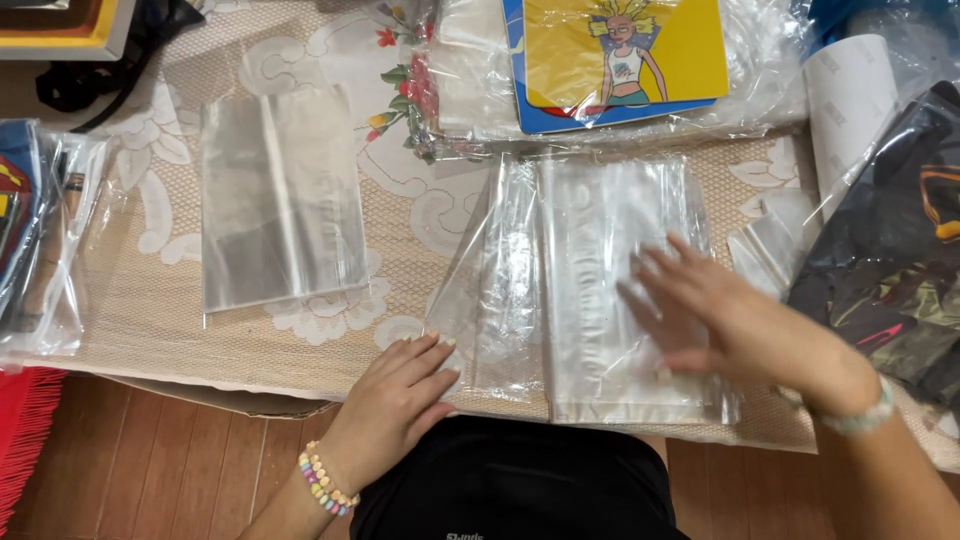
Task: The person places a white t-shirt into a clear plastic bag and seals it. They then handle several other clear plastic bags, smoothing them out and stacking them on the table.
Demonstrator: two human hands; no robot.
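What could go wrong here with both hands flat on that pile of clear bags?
1. The clear bags are slick and loosely stacked; the right hand pressing across the top could fan them out of line.
2. The pile's near edge lies close to the table edge, beside the left hand, so a bag could slip to the floor.
3. The wrapped picture touches the pile's far end and may be nudged.

You are working at a low table spread with a beige lace cloth (330, 40) bearing white floral motifs, set over a brown wood-plank floor (160, 470), with a red fringed textile (25, 420) at the lower-left corner, under even, soft light.
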